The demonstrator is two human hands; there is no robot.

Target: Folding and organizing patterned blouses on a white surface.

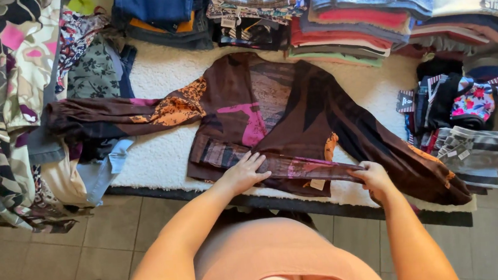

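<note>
Left hand (244, 171) flat, fingers spread, pressing the folded lower hem of a brown patterned blouse (293, 110). Right hand (373, 178) pinches the same hem at its right end. Small tan tag (317, 184) hangs between the hands. Blouse lies spread on a white fleecy blanket (162, 155). Right: tagged striped garments (475, 153). Far edge: stacks of folded clothes (346, 22); left, a floral heap (1, 104).

Two hands, left hand (244, 171) and right hand (373, 177), lie on one brown blouse (271, 118); one white rug (162, 152) lies beneath the fingers.
</note>
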